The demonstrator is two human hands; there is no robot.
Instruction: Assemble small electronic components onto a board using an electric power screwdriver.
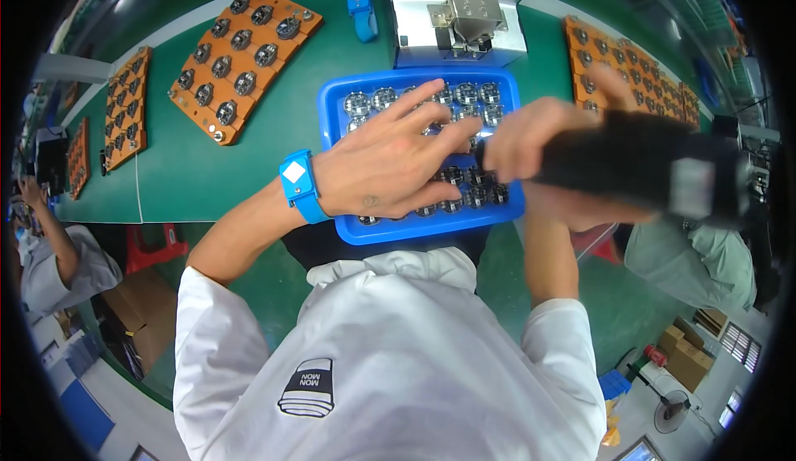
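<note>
A blue plastic tray [327,121] holds rows of small round parts [489,92] with metallic and black faces. Over its middle lies my left hand [390,162], fingers spread and stretched across the parts, with a blue wrist strap [300,186] on the wrist. Some parts are hidden beneath it. My right hand [531,142], smeared by motion, is wrapped round a thick black handheld tool [622,162] that looks like an electric screwdriver. The tool lies nearly level, its narrow end pointing left at the tray beside my left fingertips. Whether its tip touches a part I cannot tell.
Orange fixture boards with round parts [242,40] lie on the green table [332,38] at left; more orange boards [622,59] stand at right. Behind the tray sits a metal machine [464,13], beside a loose blue strap [361,13]. Other people sit on both sides.
</note>
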